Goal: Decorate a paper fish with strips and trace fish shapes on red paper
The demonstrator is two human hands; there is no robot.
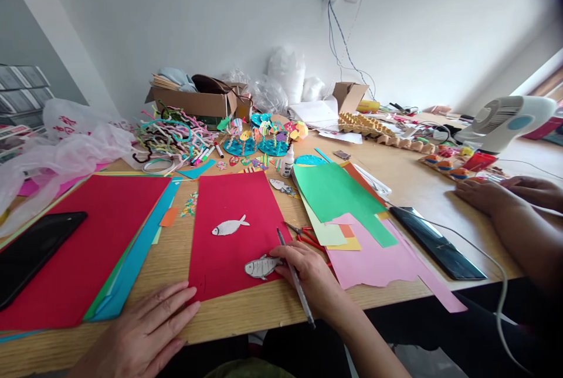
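A red sheet of paper (235, 196) lies on the wooden table in front of me. At its lower left corner my left hand (149, 328) rests flat with fingers stretched out, holding nothing. A grey pen (303, 300) slants through my right hand (314, 278), its fingers closed around it. The fingertips of that hand also touch the tail end of a striped paper fish (258, 267) on the red sheet. Farther up the sheet lies a white paper fish (229, 227), apart from both hands. Red-handled scissors (313, 240) lie right of the sheet, partly under coloured paper.
Left are stacked coloured sheets (127, 208) with a black phone (41, 255). Green paper (341, 193), pink paper (373, 257) and another phone (435, 243) lie right. Behind stand a glue bottle (288, 164) and pipe cleaners (176, 134). Another person's hands (484, 193) rest far right.
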